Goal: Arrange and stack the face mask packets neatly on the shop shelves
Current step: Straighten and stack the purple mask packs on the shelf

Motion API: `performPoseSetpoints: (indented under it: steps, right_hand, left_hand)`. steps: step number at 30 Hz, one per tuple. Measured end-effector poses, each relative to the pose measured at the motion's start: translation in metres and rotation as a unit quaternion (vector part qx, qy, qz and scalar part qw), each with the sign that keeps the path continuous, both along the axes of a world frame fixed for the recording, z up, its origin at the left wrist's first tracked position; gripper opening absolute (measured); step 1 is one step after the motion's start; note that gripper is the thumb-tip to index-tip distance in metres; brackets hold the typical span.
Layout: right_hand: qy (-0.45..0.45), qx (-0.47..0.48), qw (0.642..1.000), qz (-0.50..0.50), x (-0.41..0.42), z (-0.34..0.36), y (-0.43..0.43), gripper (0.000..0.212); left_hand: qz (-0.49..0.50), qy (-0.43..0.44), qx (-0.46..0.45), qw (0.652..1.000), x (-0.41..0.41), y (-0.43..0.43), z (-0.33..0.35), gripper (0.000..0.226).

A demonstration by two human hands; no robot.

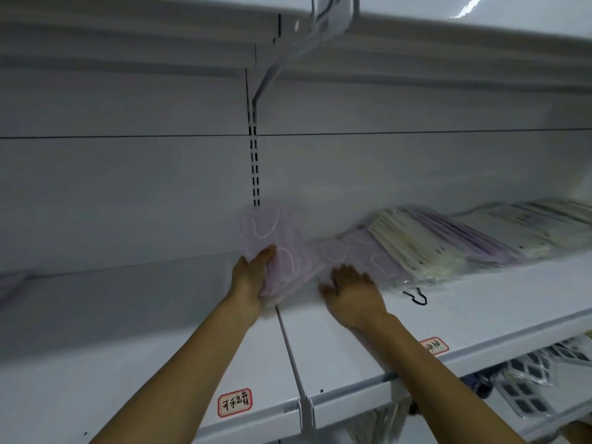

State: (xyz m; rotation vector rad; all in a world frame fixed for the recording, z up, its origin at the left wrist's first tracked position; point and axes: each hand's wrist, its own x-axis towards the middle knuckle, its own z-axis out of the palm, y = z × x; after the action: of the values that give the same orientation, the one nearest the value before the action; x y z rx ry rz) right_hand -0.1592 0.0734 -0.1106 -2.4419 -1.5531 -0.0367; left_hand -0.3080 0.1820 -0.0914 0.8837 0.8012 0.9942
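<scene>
A bundle of lilac face mask packets (282,248) stands tilted on the white shelf (179,341) near the middle seam. My left hand (251,277) holds its left side, thumb in front and fingers behind. My right hand (349,290) lies open and flat on the shelf just right of the bundle, fingertips at a flat lilac packet (362,254). A slanted row of cream and lilac packets (448,241) leans to the right along the shelf.
Red-bordered label stickers (234,402) sit on the shelf's front edge. A black hook (418,298) lies by the row. Dark patterned packets (528,379) fill the shelf below at right. An upper shelf bracket (288,56) hangs overhead.
</scene>
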Motion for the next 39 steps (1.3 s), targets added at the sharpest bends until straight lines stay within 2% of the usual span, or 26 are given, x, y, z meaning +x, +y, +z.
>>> performPoseSetpoints:
  steps: [3, 4, 5, 7, 8, 9, 10, 11, 12, 14, 16, 17, 18, 19, 21, 22, 23, 24, 25, 27, 29, 31, 33, 37, 39]
  right_hand:
    - [-0.003, 0.022, 0.999, 0.034, -0.013, 0.004, 0.003, 0.034]
    - [0.029, 0.05, 0.998, 0.028, -0.017, 0.01, 0.005, 0.029]
    - [0.098, 0.096, 0.99, 0.008, -0.018, 0.011, 0.008, 0.026]
    - [0.266, 0.187, 0.944, -0.052, -0.016, 0.016, 0.009, 0.025]
    - [0.344, 0.248, 0.902, -0.081, -0.017, 0.021, 0.008, 0.031]
    - [0.392, 0.316, 0.859, -0.098, -0.02, 0.026, 0.006, 0.036]
    - [0.412, 0.359, 0.833, -0.092, -0.027, 0.03, 0.004, 0.036]
    - [0.422, 0.365, 0.827, -0.064, -0.038, 0.036, 0.002, 0.033]
    - [0.429, 0.338, 0.838, -0.017, -0.055, 0.04, 0.004, 0.029]
    - [0.412, 0.226, 0.874, 0.12, -0.1, 0.036, 0.012, 0.033]
    - [0.29, 0.141, 0.917, 0.235, -0.14, 0.014, 0.018, 0.045]
    - [0.238, 0.136, 0.929, 0.248, -0.152, 0.008, 0.019, 0.048]
    - [0.23, 0.159, 0.926, 0.255, -0.16, 0.008, 0.021, 0.045]
    - [0.259, 0.188, 0.911, 0.262, -0.163, 0.011, 0.022, 0.038]
    - [0.383, 0.266, 0.852, 0.239, -0.166, 0.022, 0.023, 0.019]
    - [0.44, 0.294, 0.822, 0.211, -0.167, 0.025, 0.027, 0.015]
    - [0.461, 0.309, 0.812, 0.18, -0.169, 0.03, 0.031, 0.031]
    - [0.474, 0.299, 0.813, 0.156, -0.169, 0.033, 0.037, 0.051]
    - [0.489, 0.281, 0.813, 0.148, -0.171, 0.037, 0.042, 0.061]
    - [0.518, 0.264, 0.799, 0.151, -0.177, 0.047, 0.049, 0.054]
    - [0.52, 0.272, 0.794, 0.16, -0.183, 0.052, 0.055, 0.049]
    - [0.497, 0.269, 0.807, 0.169, -0.19, 0.05, 0.06, 0.05]
    - [0.508, 0.265, 0.804, 0.16, -0.198, 0.046, 0.065, 0.057]
    - [0.567, 0.293, 0.751, 0.172, -0.207, 0.046, 0.073, 0.056]
    - [0.563, 0.291, 0.753, 0.176, -0.208, 0.048, 0.077, 0.055]
  left_hand:
    - [0.018, 0.016, 0.015, 1.0, -0.004, -0.005, 0.008, 0.028]
    - [0.031, 0.032, 0.02, 0.999, -0.005, -0.005, 0.008, 0.029]
    - [0.045, 0.045, 0.028, 0.998, -0.008, -0.004, 0.006, 0.031]
    - [0.079, 0.077, 0.052, 0.992, -0.019, -0.001, 0.004, 0.032]
    - [0.099, 0.1, 0.068, 0.988, -0.027, 0.001, 0.003, 0.032]
    - [0.117, 0.123, 0.086, 0.982, -0.035, 0.003, 0.002, 0.031]
    - [0.13, 0.149, 0.103, 0.975, -0.044, 0.004, 0.001, 0.03]
    - [0.14, 0.178, 0.113, 0.967, -0.05, 0.005, 0.0, 0.029]
    - [0.145, 0.198, 0.116, 0.962, -0.055, 0.004, 0.0, 0.028]
    - [0.121, 0.17, 0.089, 0.974, -0.062, -0.001, 0.0, 0.041]
    - [0.075, 0.127, 0.064, 0.987, -0.07, -0.004, -0.003, 0.054]
    - [0.069, 0.117, 0.073, 0.988, -0.076, -0.006, -0.005, 0.051]
    - [0.073, 0.113, 0.091, 0.987, -0.085, -0.007, -0.006, 0.044]
    - [0.082, 0.109, 0.104, 0.985, -0.095, -0.006, -0.008, 0.037]
    - [0.102, 0.106, 0.135, 0.98, -0.117, -0.003, -0.002, 0.031]
    - [0.103, 0.099, 0.153, 0.978, -0.128, -0.003, 0.003, 0.031]
    - [0.098, 0.081, 0.171, 0.977, -0.136, -0.004, 0.009, 0.034]
    - [0.086, 0.067, 0.199, 0.974, -0.144, -0.004, 0.015, 0.04]
    - [0.072, 0.062, 0.234, 0.967, -0.15, -0.004, 0.02, 0.047]
    - [0.045, 0.092, 0.301, 0.948, -0.162, -0.004, 0.028, 0.055]
    - [0.042, 0.146, 0.325, 0.933, -0.173, 0.0, 0.031, 0.058]
    - [0.051, 0.172, 0.318, 0.931, -0.183, 0.007, 0.033, 0.067]
    - [0.059, 0.167, 0.308, 0.935, -0.186, 0.01, 0.031, 0.071]
    - [0.092, 0.165, 0.302, 0.935, -0.187, 0.023, 0.029, 0.09]
    - [0.098, 0.17, 0.308, 0.931, -0.19, 0.032, 0.031, 0.095]
